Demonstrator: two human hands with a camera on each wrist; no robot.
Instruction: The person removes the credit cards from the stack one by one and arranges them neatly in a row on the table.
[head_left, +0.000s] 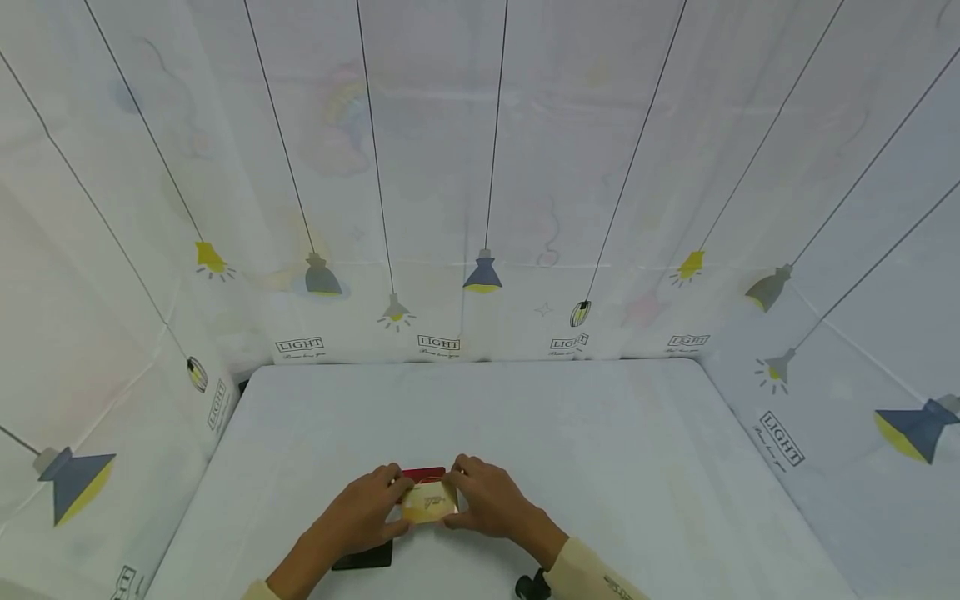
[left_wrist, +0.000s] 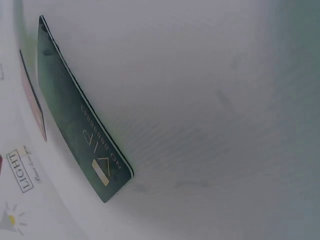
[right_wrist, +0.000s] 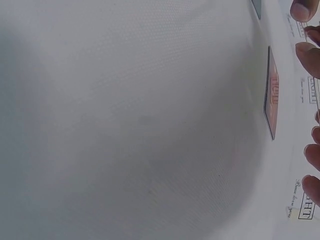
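A gold card (head_left: 430, 503) with small printing is held between both hands. My left hand (head_left: 366, 510) pinches its left edge, thumb low and fingers at the top corner. On the opposite edge, my right hand (head_left: 489, 500) grips it in the same way. Just beyond it a red card (head_left: 424, 474) lies on the table, partly covered in the head view. Beside the left wrist lies a black card (head_left: 364, 557); the left wrist view shows its gold VIP lettering and number. In the right wrist view, fingertips (right_wrist: 311, 59) show at the right edge.
The white-covered table (head_left: 570, 450) reaches back to a cloth wall (head_left: 525, 167) printed with hanging lamps. Similar cloth closes off both sides. A small black device (head_left: 532, 586) is by the right sleeve (head_left: 588, 571).
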